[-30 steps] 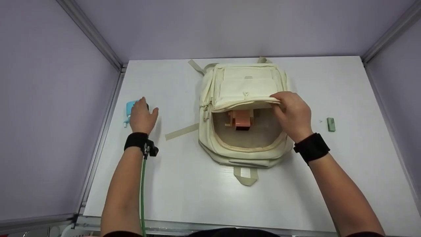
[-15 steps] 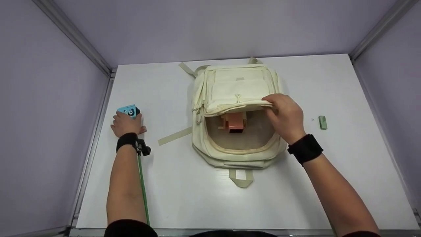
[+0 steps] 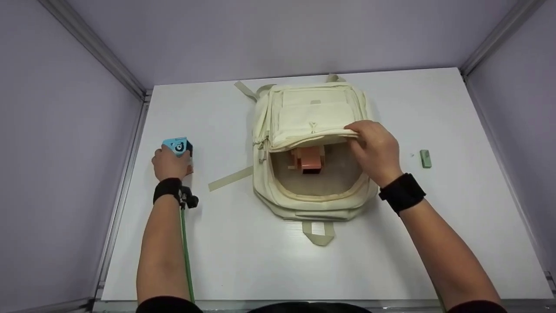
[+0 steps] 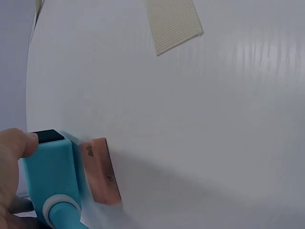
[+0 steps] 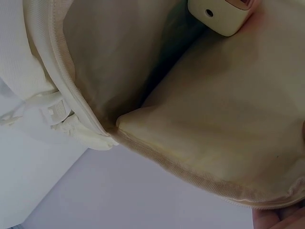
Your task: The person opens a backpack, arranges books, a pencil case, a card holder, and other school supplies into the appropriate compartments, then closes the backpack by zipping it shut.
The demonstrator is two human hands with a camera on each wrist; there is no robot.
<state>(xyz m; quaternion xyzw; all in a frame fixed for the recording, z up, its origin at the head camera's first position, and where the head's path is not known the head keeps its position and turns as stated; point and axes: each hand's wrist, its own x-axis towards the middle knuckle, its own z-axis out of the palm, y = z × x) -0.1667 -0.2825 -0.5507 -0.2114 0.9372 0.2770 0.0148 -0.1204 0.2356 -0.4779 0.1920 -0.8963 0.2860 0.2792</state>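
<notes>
Head view: at left of the frame, the left hand [image 3: 170, 167] grips a blue box [image 3: 175, 145], fingers and thumb bent around its sides; in the left wrist view, an orange block [image 4: 101, 172] lies just beside it, lower left. At centre right, the right hand [image 3: 376, 148] pinches the raised flap [image 3: 319, 114] of the cream backpack [image 3: 271, 198], mid-frame. An orange object [image 3: 311, 157] sits inside its opening; a green block [image 3: 425, 159] lies at right.
</notes>
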